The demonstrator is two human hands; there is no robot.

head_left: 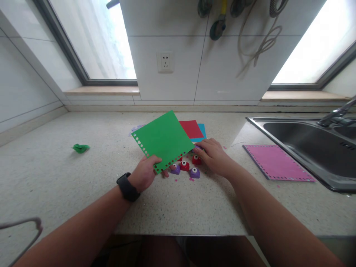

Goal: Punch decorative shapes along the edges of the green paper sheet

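Observation:
A green sheet of paper (167, 137) is tilted above the counter, with small cut-out shapes along two edges. My left hand (146, 171) pinches its near corner, thumb on top. At the sheet's right corner, my right hand (213, 155) has its fingers closed around a purple craft punch (198, 147), which they partly hide. Below the sheet lie several more punches with white buttons: a red punch (184, 165), another red punch (196, 160), a purple punch (194, 172) and a second purple punch (175, 169), partly covered by my left fingers.
Behind the green sheet lie a red sheet (191, 128) and a blue sheet (203, 129). A pink punched sheet (275, 161) rests on a stack beside the steel sink (289, 148). A crumpled green piece (81, 148) lies left. Tiny pink cut-outs (191, 179) dot the counter.

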